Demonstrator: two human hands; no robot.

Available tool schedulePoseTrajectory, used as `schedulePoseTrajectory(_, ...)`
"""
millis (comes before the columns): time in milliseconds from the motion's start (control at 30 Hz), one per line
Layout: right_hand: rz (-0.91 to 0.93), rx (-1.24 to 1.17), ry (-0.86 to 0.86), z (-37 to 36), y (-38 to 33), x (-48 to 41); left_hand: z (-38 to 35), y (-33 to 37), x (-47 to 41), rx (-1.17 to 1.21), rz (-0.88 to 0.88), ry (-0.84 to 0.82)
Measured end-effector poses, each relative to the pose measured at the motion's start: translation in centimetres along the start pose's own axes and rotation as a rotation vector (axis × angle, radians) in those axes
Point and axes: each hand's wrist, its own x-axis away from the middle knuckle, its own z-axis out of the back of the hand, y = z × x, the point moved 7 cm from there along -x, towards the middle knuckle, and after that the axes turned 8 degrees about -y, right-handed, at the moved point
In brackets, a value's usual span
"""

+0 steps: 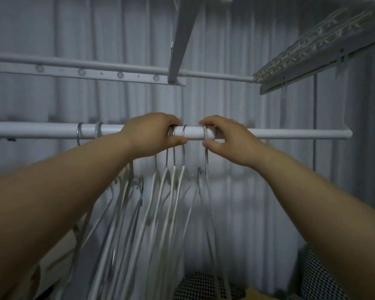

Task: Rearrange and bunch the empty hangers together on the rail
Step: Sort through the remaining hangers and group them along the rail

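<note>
Empty white hangers (160, 202) hang from the rail (41, 129), hooks spread along its middle, two hooks off to the left. My left hand (154, 135) is wrapped around the rail over a cluster of hooks. My right hand (223, 137) pinches the rightmost hanger hook (206, 133) against the rail. Behind the rail, pale curtain (117, 100); above it, a second bar (214, 75).

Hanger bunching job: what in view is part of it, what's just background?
Job: rail; empty hangers; left hand closed around hooks on the rail; right hand pinching the rightmost hook.

Background: curtain; upper rod; wire shelf; checked fabric.
</note>
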Motion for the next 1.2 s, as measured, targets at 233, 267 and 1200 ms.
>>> schedulePoseTrajectory(233, 0.029, 0.061, 0.019, -0.3, 0.3, 0.1, 0.3, -1.2, 1.3, -0.030, 0.047, 0.024)
schedulePoseTrajectory(267, 0.032, 0.063, 0.021, -0.4, 0.4, 0.0, 0.4, -1.6, 1.5, -0.035, 0.061, 0.022)
schedulePoseTrajectory(1200, 0.035, 0.046, 0.050, -0.6, -0.1, 0.0, -0.1, 1.8, 0.8, -0.073, 0.052, -0.032)
